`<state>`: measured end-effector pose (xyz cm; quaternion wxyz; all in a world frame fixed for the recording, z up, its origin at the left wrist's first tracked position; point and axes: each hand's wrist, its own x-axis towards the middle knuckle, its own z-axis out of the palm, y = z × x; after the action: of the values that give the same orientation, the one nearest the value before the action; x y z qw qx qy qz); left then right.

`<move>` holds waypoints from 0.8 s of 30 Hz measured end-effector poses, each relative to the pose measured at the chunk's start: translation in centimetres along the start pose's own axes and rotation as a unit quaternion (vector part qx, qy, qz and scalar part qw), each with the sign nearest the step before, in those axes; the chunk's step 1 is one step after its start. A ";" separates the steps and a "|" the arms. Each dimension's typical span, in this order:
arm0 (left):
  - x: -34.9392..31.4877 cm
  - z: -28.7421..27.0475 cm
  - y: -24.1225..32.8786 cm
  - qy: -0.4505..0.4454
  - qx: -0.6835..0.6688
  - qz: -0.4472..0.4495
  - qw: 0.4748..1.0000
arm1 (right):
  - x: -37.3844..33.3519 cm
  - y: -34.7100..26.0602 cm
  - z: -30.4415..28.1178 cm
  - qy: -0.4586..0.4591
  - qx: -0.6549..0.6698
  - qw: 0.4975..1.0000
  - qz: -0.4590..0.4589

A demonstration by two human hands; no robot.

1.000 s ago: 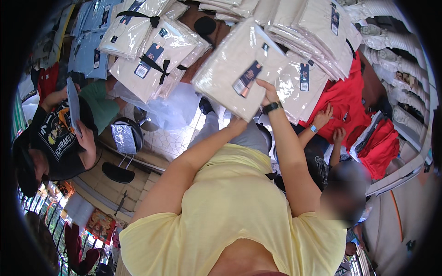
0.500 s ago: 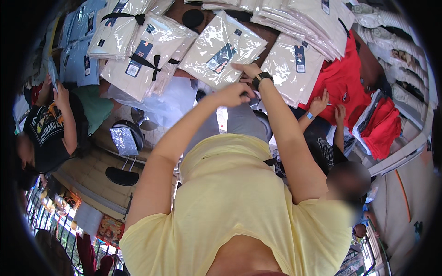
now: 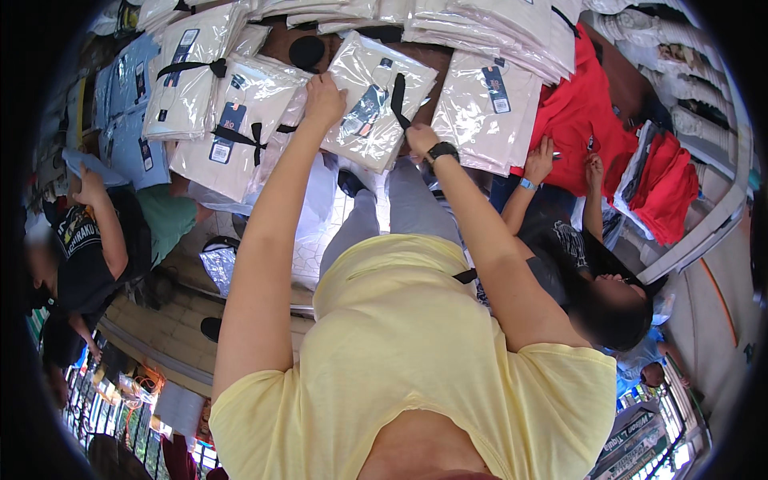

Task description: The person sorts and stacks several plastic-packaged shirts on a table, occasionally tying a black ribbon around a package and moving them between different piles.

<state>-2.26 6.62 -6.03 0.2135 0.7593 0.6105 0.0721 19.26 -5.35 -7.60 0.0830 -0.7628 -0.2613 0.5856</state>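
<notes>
A clear plastic packet with a folded cream garment point(image 3: 352, 148) lies on the table in front of me, a dark tag showing through. A black fabric strip point(image 3: 398, 96) crosses the packet's right part, and my right hand point(image 3: 422, 142), with a black watch at the wrist, pinches its lower end by the packet's lower right edge. My left hand point(image 3: 326, 102) is closed at the packet's upper left edge. What its fingers hold is hidden. To the left, packets point(image 3: 268, 96) are bundled with a knotted black strip; at right lies another cream packet point(image 3: 484, 120).
A black roll point(image 3: 306, 53) sits on the brown tabletop beyond my left hand. Red garments point(image 3: 588, 112) lie at right, where another person's hand point(image 3: 540, 160) works. Blue packets point(image 3: 132, 112) are stacked at far left near another person point(image 3: 96, 240). White stacked goods point(image 3: 704, 120) stand far right.
My left hand has moved from beside my right hand to the packet's upper left edge. The black strip now shows over the packet, its end in my right hand.
</notes>
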 end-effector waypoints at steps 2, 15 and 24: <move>1.7 0.7 2.4 -0.055 -0.013 0.034 0.998 | 2.3 3.5 0.8 0.105 0.032 0.992 -0.065; -0.6 2.3 -0.8 -0.117 -0.074 -0.072 0.988 | -1.3 0.5 -0.1 0.246 -0.072 0.941 -0.219; -1.7 3.9 -1.2 -0.051 -0.161 -0.067 0.983 | -0.2 2.1 -4.3 0.177 0.128 0.956 -0.198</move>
<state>-2.32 4.23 -9.81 0.3680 0.6751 0.6287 0.1162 23.86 -6.50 -7.03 0.3391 -0.7701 -0.3115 0.4416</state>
